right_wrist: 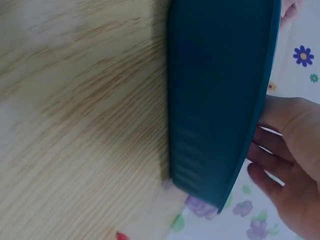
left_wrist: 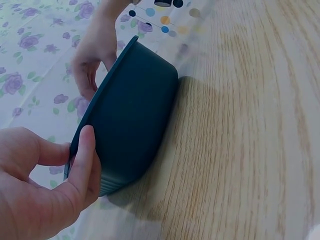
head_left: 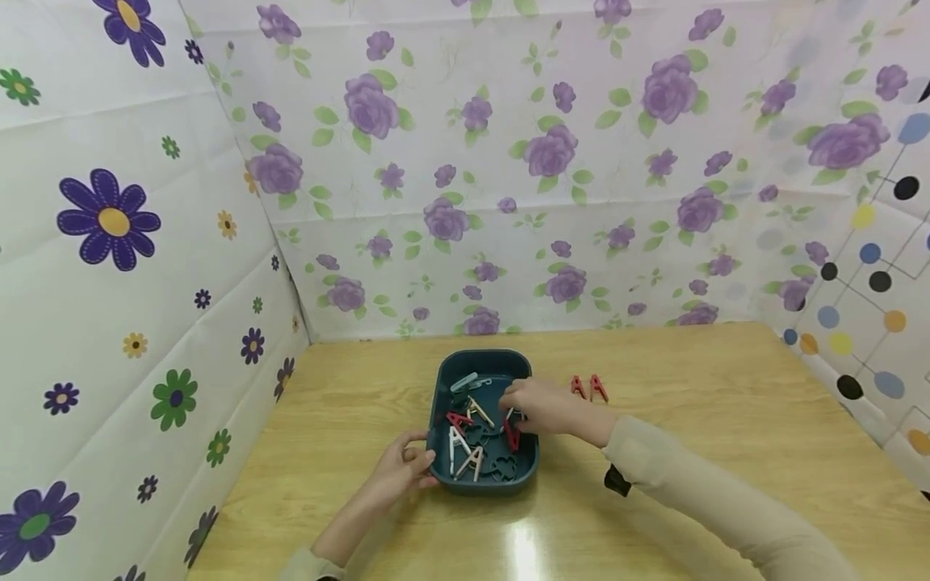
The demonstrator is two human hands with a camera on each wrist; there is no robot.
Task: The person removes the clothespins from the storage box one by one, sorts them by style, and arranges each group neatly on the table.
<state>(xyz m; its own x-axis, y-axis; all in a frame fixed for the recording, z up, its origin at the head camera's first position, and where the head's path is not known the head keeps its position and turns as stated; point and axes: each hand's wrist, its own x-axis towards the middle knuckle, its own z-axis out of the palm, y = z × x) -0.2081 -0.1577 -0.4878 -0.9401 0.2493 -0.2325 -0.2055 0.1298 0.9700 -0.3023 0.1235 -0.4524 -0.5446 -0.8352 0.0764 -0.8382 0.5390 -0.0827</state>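
A dark teal plastic bin (head_left: 483, 487) (left_wrist: 132, 112) (right_wrist: 215, 100) stands on the table, holding several clips. My left hand (head_left: 398, 464) (left_wrist: 50, 187) pinches its near left rim between thumb and fingers. Over the right rim my right hand (head_left: 541, 405) (left_wrist: 97, 57) (right_wrist: 295, 155) reaches in; the bin wall hides its fingertips, so a hold cannot be made out. Just below those fingers lies a red clothespin (head_left: 512, 436). Inside to the left are a white clothespin (head_left: 458, 446), a pinkish one (head_left: 474, 462), another red one (head_left: 458, 420) and a light blue clip (head_left: 463, 382).
Two red clothespins (head_left: 598, 389) lie on the wooden table (head_left: 690, 403), right of the bin. Dark flower-shaped pieces (head_left: 503, 467) rest on the bin floor. Flower-patterned sheets (head_left: 508, 218) rise behind and at the left; a dotted sheet (head_left: 865, 323) stands at the right.
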